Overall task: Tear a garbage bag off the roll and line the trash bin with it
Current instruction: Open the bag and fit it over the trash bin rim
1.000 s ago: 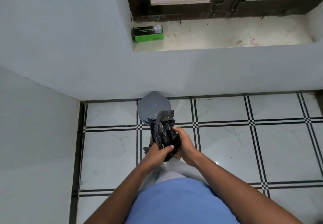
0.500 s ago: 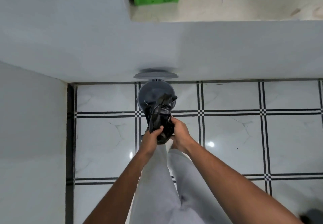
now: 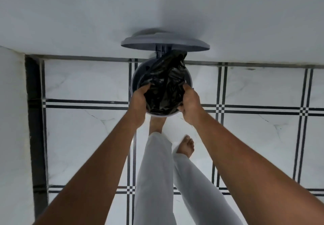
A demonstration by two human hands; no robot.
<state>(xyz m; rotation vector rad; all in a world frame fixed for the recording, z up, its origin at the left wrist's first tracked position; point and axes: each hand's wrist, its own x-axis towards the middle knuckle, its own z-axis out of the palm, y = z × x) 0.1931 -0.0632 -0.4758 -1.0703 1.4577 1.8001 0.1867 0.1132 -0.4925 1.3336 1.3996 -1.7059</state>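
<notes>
A round grey trash bin (image 3: pixel 135 77) stands on the tiled floor against the wall, its lid (image 3: pixel 164 43) raised upright. A crumpled black garbage bag (image 3: pixel 164 84) sits bunched in the bin's mouth, a tip sticking up toward the lid hinge. My left hand (image 3: pixel 139 100) grips the bag's left side at the bin's rim. My right hand (image 3: pixel 190 102) grips the bag's right side at the opposite rim. The bin's inside is hidden by the bag. The roll is out of view.
A white wall (image 3: pixel 157 10) rises directly behind the bin, and another wall (image 3: pixel 12 119) closes the left side. My bare feet (image 3: pixel 185 145) and grey trousers (image 3: pixel 157 181) stand just in front of the bin on the white tiled floor (image 3: pixel 263 137).
The view tilted down and closer; the window sill and green box left the frame. The lid went from closed to raised. Both hands moved apart, bringing the bag down into the bin's mouth.
</notes>
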